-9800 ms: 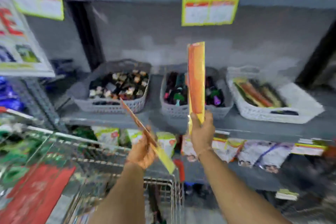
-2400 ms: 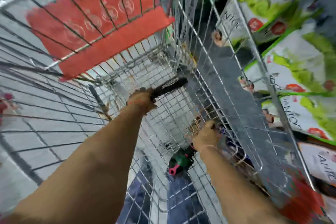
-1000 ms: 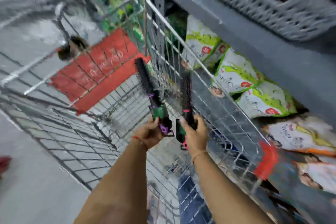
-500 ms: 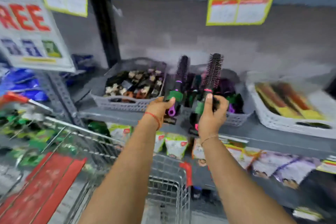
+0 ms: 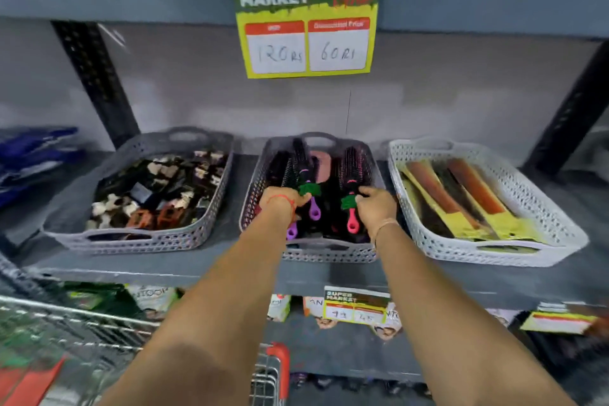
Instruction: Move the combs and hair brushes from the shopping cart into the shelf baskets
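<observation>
Both my hands are inside the middle grey basket [image 5: 326,254] on the shelf. My left hand [image 5: 280,203] grips a round black brush with a green collar and purple handle [image 5: 311,198]. My right hand [image 5: 375,208] grips a second round brush with a green collar and pink handle [image 5: 351,211]. Both brushes lie low in the basket among several other dark brushes. The wire shopping cart [image 5: 99,333] stands at the lower left, with its red-capped corner [image 5: 278,353] below my arms.
A grey basket of hair clips [image 5: 145,237] sits to the left. A white basket of packaged combs [image 5: 494,247] sits to the right. A yellow price sign [image 5: 308,20] hangs from the shelf above. Packets fill the shelf below.
Half a second ago both brushes were held upright in front of the middle basket. Now both hands have lowered them flat into that basket. Earlier they were lifted from the cart.
</observation>
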A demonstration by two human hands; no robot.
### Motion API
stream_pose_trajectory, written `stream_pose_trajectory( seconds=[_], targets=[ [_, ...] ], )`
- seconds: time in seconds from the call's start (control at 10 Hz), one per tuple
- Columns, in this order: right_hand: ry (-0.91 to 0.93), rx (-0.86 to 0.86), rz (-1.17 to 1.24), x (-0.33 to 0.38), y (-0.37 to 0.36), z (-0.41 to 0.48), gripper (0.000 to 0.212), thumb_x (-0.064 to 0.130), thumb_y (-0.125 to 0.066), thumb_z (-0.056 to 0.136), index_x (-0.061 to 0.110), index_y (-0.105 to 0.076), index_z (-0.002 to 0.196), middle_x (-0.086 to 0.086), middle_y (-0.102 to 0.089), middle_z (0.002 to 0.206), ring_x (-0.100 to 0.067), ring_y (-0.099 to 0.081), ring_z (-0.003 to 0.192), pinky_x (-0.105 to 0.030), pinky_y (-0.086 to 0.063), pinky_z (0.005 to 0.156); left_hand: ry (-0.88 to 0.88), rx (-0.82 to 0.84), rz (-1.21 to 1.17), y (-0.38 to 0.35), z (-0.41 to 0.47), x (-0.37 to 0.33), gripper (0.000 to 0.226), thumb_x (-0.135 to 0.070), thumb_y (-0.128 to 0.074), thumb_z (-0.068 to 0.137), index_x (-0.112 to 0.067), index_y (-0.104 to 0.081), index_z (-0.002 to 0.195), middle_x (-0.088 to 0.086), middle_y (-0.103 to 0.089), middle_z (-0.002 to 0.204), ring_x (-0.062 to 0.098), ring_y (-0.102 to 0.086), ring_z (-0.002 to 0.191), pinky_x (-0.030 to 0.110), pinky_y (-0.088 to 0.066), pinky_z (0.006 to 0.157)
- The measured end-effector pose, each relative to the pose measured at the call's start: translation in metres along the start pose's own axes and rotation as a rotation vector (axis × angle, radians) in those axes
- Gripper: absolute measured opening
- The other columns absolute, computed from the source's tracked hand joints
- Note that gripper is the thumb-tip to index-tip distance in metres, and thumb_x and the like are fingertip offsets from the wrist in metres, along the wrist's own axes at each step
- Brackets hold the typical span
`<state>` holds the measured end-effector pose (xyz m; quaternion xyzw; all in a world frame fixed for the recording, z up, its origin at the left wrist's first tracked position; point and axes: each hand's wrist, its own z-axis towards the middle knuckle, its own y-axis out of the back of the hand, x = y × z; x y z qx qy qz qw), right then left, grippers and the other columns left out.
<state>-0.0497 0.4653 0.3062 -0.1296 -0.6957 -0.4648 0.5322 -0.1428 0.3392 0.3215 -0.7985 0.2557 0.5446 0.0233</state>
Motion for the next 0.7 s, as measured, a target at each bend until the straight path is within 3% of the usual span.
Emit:
stream_pose_trajectory(
  seconds=[0.1, 0.2, 0.3, 0.4, 0.5, 0.6, 0.7],
  targets=[
    [-0.012, 0.017, -0.036, -0.003, -0.004, 0.003, 0.031, 0.009, -0.057, 0.085, 0.005, -0.061, 0.116, -0.016, -0.060, 0.127, -0.029, -0.054, 0.117, -0.026, -0.039, 0.098, 0.101, -0.010, 0.146, -0.001, 0.010, 0.000, 0.032, -0.005, -0.079, 0.069, -0.003, -0.048, 0.060, 0.011, -0.059, 0.030, 0.016, -0.056, 0.034, 0.037, -0.061, 0.060],
    [0.006, 0.051, -0.109, -0.003, -0.007, 0.003, 0.031, 0.008, -0.060, 0.083, 0.005, -0.062, 0.114, -0.016, -0.061, 0.125, -0.030, -0.055, 0.116, -0.031, -0.040, 0.102, 0.129, 0.019, 0.397, 0.003, 0.007, -0.013, 0.039, -0.014, -0.081, 0.069, -0.003, -0.045, 0.055, 0.004, -0.043, 0.015, 0.012, -0.043, 0.014, 0.019, -0.047, 0.031],
    [0.015, 0.058, -0.171, -0.007, -0.010, 0.007, 0.030, 0.011, -0.061, 0.083, 0.008, -0.063, 0.113, -0.016, -0.060, 0.125, -0.030, -0.055, 0.116, -0.030, -0.039, 0.103, 0.091, -0.001, 0.620, 0.007, 0.010, -0.016, 0.036, -0.029, -0.080, 0.070, -0.008, -0.053, 0.057, 0.002, -0.054, 0.023, 0.005, -0.041, 0.012, 0.019, -0.051, 0.059],
    [0.018, 0.073, -0.151, -0.007, -0.010, 0.007, 0.031, 0.009, -0.060, 0.084, 0.005, -0.061, 0.115, -0.017, -0.060, 0.126, -0.031, -0.054, 0.116, -0.030, -0.038, 0.102, 0.077, -0.008, 0.620, 0.010, 0.007, -0.011, 0.036, -0.034, -0.079, 0.069, -0.005, -0.063, 0.080, -0.002, -0.051, 0.019, 0.000, -0.047, 0.017, 0.011, -0.049, 0.047],
    [0.032, 0.055, -0.134, -0.006, -0.010, 0.003, 0.033, 0.009, -0.058, 0.085, 0.004, -0.059, 0.117, -0.018, -0.058, 0.127, -0.032, -0.053, 0.116, -0.032, -0.040, 0.103, 0.021, -0.090, 0.580, 0.008, -0.002, -0.004, 0.040, -0.038, -0.081, 0.065, -0.006, -0.060, 0.078, -0.004, -0.054, 0.024, 0.001, -0.053, 0.023, 0.010, -0.042, 0.032],
    [0.050, -0.022, -0.084, 0.008, 0.000, -0.011, 0.031, 0.012, -0.054, 0.088, 0.004, -0.057, 0.118, -0.018, -0.053, 0.129, -0.033, -0.055, 0.111, -0.031, -0.042, 0.096, -0.158, -0.285, 0.624, 0.006, -0.019, 0.006, 0.051, -0.043, -0.075, 0.070, -0.001, -0.065, 0.096, 0.014, -0.072, 0.085, 0.024, -0.070, 0.084, 0.031, -0.054, 0.074],
    [0.194, -0.104, -0.150, 0.008, 0.010, -0.047, 0.030, 0.018, -0.047, 0.092, 0.006, -0.056, 0.118, -0.020, -0.053, 0.126, -0.034, -0.054, 0.111, -0.035, -0.043, 0.094, -0.270, -0.373, 0.576, 0.012, -0.050, 0.026, 0.047, -0.038, -0.059, 0.086, 0.003, -0.061, 0.109, 0.026, -0.061, 0.118, 0.039, -0.057, 0.111, 0.039, -0.047, 0.093]
  ],
)
